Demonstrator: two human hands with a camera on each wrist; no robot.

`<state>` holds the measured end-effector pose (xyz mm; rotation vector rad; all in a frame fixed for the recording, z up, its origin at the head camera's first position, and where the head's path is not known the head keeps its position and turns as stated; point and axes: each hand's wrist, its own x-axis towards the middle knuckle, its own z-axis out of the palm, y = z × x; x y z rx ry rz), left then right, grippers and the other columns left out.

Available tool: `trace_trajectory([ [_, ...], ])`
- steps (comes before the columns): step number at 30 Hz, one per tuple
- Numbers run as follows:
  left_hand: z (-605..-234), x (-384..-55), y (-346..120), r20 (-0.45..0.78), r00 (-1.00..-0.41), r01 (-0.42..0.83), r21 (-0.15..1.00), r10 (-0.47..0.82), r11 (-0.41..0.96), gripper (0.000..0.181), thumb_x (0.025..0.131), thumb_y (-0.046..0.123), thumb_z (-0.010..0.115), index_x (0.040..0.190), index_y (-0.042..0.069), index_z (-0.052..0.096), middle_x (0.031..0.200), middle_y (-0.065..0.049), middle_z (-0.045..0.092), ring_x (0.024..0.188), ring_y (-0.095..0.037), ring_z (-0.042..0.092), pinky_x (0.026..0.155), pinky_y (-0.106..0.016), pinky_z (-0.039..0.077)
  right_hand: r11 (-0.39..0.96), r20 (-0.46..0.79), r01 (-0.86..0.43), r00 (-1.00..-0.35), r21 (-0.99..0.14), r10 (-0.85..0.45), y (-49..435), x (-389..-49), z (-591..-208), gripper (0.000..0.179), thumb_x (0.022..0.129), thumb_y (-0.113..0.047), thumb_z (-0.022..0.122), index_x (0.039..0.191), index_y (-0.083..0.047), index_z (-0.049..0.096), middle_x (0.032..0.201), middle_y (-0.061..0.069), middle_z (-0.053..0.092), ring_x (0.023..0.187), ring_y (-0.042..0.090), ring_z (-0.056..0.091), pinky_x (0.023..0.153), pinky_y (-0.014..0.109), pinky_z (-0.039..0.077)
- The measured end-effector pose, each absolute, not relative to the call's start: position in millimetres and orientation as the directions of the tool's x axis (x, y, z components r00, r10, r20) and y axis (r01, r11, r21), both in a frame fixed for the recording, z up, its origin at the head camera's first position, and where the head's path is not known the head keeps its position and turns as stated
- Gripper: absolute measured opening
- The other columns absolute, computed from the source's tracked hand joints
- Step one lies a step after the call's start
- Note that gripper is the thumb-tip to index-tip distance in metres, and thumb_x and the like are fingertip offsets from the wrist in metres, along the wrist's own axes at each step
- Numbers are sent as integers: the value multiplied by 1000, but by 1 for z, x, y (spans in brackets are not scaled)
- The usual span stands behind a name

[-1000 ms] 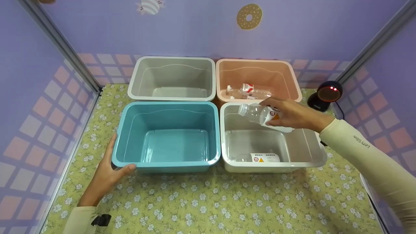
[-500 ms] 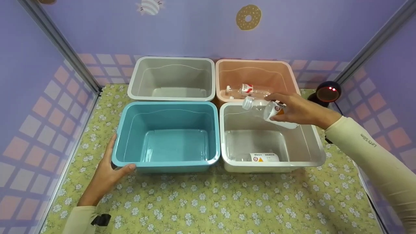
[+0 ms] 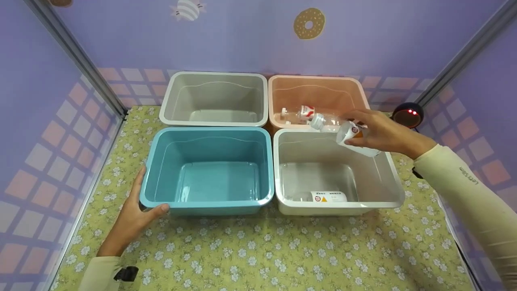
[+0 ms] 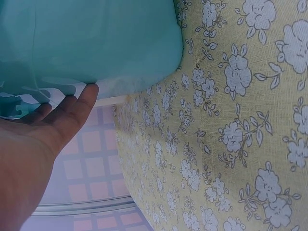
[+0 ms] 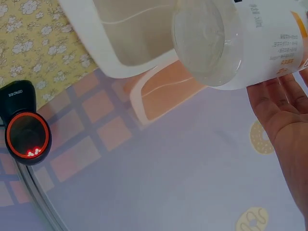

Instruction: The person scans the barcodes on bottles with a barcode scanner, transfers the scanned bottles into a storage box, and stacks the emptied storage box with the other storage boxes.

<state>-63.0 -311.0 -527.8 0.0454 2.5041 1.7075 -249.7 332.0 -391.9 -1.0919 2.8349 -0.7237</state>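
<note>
Head view: a clear bottle (image 3: 345, 133) slants, cap toward ten o'clock, over the twelve-o'clock side of the white tub (image 3: 343, 205), gripped by the right hand (image 3: 383, 131). Another bottle (image 3: 330, 197) lies inside. At nine o'clock, the left hand (image 3: 136, 217), spread wide, touches the seven-o'clock corner of the blue tub (image 3: 218, 184); at twelve sits the pink tub (image 3: 317, 88).

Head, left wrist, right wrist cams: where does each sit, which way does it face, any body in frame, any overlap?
Head: on the head, facing forward and down at four bins; left hand, right hand and sleeves show.
Left wrist: on that wrist, facing the blue bin and flowered cloth; left hand shows.
Right wrist: on that wrist, facing the held bottle, wall beyond; right hand shows.
Shared: head and right wrist both show that bottle and the black device.
</note>
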Motion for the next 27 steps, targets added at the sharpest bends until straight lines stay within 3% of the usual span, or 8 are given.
trace_trajectory([
  [9, -528, -63, -310, -68, -994, -34, 930, 81, 367, 117, 100, 20, 81, 174, 52, -4, 182, -22, 9, 157, -55, 33, 103, -18, 48, 702, 149, -583, -802, -408, -579, 351, -254, -393, 58, 88, -4, 93, 140, -2, 68, 125, 13, 74, 107, 35, 74, 83, 36, 62],
  [16, -528, -63, -310, -77, -994, -45, 925, 72, 377, 118, 100, 21, 82, 174, 53, -4, 182, -22, 11, 156, -55, 35, 105, -19, 47, 746, 126, -527, -841, -407, -526, 362, -254, -387, 60, 90, -8, 93, 144, -4, 67, 128, 16, 73, 108, 35, 74, 82, 45, 64],
  [19, -528, -63, -310, -75, -995, -43, 924, 70, 380, 118, 100, 21, 82, 174, 52, -4, 182, -22, 11, 156, -55, 35, 113, -35, 49, 753, 129, -515, -850, -409, -511, 367, -255, -386, 62, 90, -8, 93, 146, -4, 67, 128, 16, 72, 106, 35, 74, 81, 32, 63],
  [23, -528, -62, -310, -83, -994, -51, 924, 69, 378, 118, 100, 23, 82, 174, 53, -5, 181, -23, 10, 157, -56, 33, 118, -63, 41, 729, 152, -531, -839, -431, -522, 374, -259, -389, 63, 89, -2, 92, 146, -2, 66, 129, 18, 70, 103, 35, 75, 79, 11, 53],
  [27, -527, -61, -309, -92, -993, -60, 926, 70, 373, 117, 101, 23, 81, 174, 53, -6, 181, -24, 10, 157, -56, 33, 118, -67, 40, 719, 177, -546, -832, -429, -526, 380, -261, -392, 62, 88, 0, 92, 145, 1, 66, 130, 20, 69, 104, 37, 74, 79, 5, 48],
])
